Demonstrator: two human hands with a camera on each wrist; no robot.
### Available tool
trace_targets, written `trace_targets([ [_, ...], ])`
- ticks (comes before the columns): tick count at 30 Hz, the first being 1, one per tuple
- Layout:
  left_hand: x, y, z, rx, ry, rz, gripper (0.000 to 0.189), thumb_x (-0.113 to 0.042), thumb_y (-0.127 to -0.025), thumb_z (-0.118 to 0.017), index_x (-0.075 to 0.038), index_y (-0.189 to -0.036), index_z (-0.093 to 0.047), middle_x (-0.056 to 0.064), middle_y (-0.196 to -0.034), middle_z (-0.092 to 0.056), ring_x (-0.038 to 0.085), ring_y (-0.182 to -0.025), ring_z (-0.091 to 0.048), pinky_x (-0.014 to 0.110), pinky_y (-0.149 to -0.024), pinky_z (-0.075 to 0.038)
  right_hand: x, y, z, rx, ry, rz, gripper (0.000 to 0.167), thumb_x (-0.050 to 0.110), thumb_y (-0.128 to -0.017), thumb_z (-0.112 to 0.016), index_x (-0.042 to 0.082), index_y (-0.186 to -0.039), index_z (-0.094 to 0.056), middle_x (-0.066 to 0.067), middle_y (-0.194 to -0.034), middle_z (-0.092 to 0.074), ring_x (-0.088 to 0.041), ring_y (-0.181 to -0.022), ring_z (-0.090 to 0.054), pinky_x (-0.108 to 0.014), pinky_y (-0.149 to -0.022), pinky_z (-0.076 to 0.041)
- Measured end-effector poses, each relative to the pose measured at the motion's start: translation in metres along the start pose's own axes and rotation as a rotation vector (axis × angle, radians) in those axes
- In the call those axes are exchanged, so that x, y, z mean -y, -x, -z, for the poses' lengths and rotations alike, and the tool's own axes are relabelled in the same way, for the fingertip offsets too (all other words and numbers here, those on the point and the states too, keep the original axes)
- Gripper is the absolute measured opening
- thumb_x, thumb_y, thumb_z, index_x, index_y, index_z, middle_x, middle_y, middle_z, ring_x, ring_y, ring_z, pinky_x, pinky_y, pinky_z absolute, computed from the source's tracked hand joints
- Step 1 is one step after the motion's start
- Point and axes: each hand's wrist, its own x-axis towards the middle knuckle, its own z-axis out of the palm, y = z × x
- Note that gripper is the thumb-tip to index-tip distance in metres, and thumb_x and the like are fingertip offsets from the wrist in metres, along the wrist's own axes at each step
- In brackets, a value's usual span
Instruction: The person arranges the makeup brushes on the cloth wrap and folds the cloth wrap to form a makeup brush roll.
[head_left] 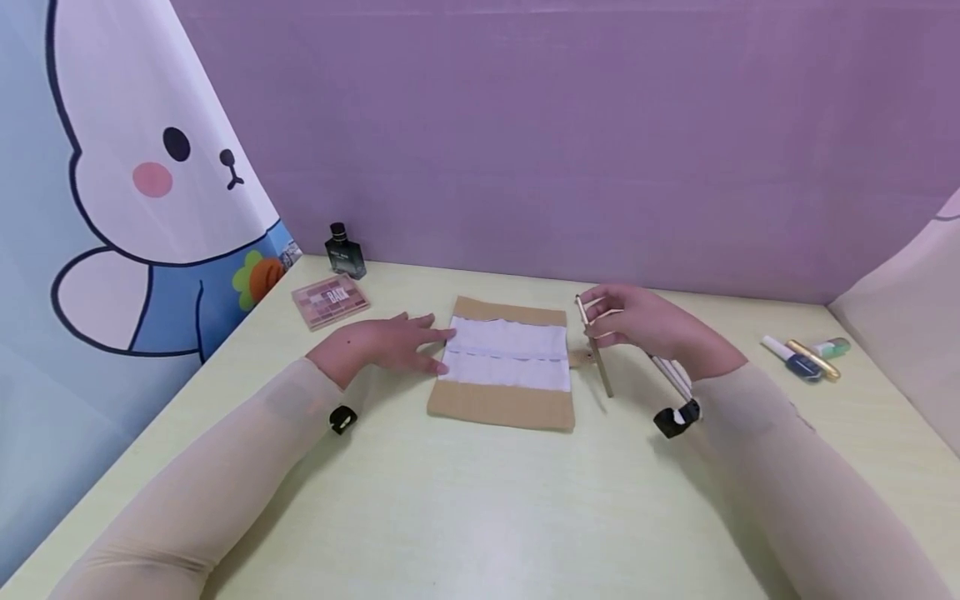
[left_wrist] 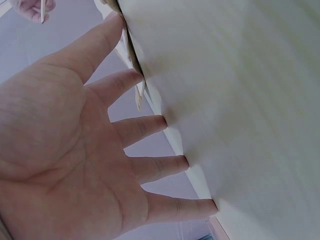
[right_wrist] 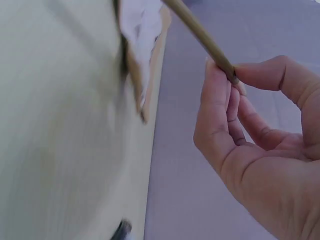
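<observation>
A tan cloth piece [head_left: 501,406] with white ruffled panels [head_left: 510,342] lies flat in the middle of the table. My left hand [head_left: 393,343] is spread at its left side, thumb and forefinger on the edge. In the left wrist view the other fingertips [left_wrist: 176,163] rest on the tabletop. Beyond the cloth's right side, my right hand [head_left: 633,323] pinches a slim gold-brown stick [head_left: 599,364] between thumb and fingers. That stick [right_wrist: 202,37] slants away from the pinch in the right wrist view. Thin pale sticks [head_left: 670,375] lie partly hidden beneath the right wrist.
At the back left stand a dark glass bottle [head_left: 345,254] and, before it, a pink makeup palette [head_left: 330,302]. Two small bottles, one dark blue [head_left: 802,367] and one green [head_left: 834,347], lie with a gold tube [head_left: 816,362] at the right. A purple backdrop [head_left: 570,167] borders the table.
</observation>
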Motion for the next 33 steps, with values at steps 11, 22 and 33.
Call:
trace_targets([
  [11,0.002,0.000,-0.002,0.007,0.005,0.008,0.078,-0.061,-0.106,-0.055,-0.034,-0.172,-0.022,0.016,-0.182,-0.007,0.056,-0.165,-0.005,0.078,-0.128,-0.017,0.026,-0.039,-0.039,-0.100,-0.275,0.000,0.050,-0.008,-0.103,-0.060,-0.004,-0.147,-0.037,-0.010,-0.118,-0.052,-0.021,-0.104,-0.066,-0.040,-0.099,-0.064],
  [22,0.000,-0.001,0.001,0.011,-0.017,0.006,0.078,-0.062,-0.106,-0.054,-0.035,-0.172,-0.021,0.015,-0.182,-0.007,0.057,-0.165,-0.005,0.079,-0.128,-0.016,0.047,-0.076,-0.068,-0.229,-0.475,0.009,0.031,-0.007,-0.100,-0.061,0.007,-0.122,-0.043,-0.009,-0.116,-0.053,-0.026,-0.107,-0.068,-0.045,-0.107,-0.061],
  [33,0.000,-0.003,0.002,0.019,-0.026,0.011,0.078,-0.063,-0.106,-0.054,-0.033,-0.172,-0.023,0.017,-0.182,-0.008,0.059,-0.164,-0.008,0.079,-0.128,-0.017,0.057,-0.106,-0.089,-0.264,-0.511,0.001,0.023,-0.009,-0.097,-0.062,0.007,-0.101,-0.047,-0.008,-0.108,-0.055,-0.030,-0.108,-0.070,-0.048,-0.106,-0.061],
])
